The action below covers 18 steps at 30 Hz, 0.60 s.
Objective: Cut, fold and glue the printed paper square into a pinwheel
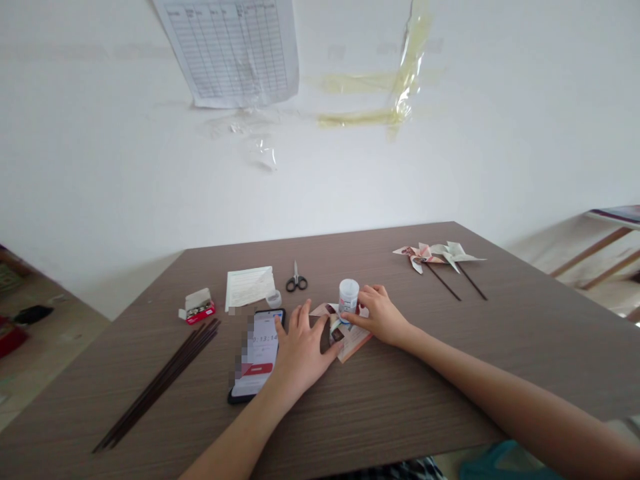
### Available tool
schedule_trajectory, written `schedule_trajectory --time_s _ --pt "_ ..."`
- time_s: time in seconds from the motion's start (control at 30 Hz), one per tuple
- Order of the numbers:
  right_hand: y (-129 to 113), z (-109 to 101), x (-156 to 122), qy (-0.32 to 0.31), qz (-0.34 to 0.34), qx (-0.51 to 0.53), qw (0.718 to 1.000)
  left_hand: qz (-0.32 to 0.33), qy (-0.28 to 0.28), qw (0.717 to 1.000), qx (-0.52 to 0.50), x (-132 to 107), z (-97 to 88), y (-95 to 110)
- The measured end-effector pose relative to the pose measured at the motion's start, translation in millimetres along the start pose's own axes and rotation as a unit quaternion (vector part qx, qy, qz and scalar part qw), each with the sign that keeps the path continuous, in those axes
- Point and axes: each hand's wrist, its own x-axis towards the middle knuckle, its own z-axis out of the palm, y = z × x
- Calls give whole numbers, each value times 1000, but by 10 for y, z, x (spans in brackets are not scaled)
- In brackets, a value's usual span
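Note:
My right hand (383,315) grips a small clear plastic glue bottle (349,297) with a printed label, its fingers wrapped round the lower part. The bottle stands over a partly folded piece of printed paper (353,343) on the table, and its lower end meets the paper. My left hand (303,343) lies with fingers spread, its thumb on the paper's left edge. Beneath its fingertips, to the left, lies a phone (260,357) showing a timer. A small clear cap (273,298) sits beyond the phone.
Black-handled scissors (297,280), a stack of paper sheets (250,287) and a small red box (199,307) lie farther back. Several thin dark sticks (160,383) lie at left. Two paper pinwheels (421,255) on sticks rest at the back right of the brown table (425,413).

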Motion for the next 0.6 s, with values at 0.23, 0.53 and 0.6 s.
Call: schedule_trajectory --time_s 0.23,0.53,0.6 --pt "37 37 19 -4 9 24 1000 0 -8 1000 2 -6 -21 3" --pt "245 39 41 54 100 265 957 -5 -25 1000 11 -29 -33 4" --pt "261 35 33 76 102 282 951 -5 -30 999 11 -27 -37 4"
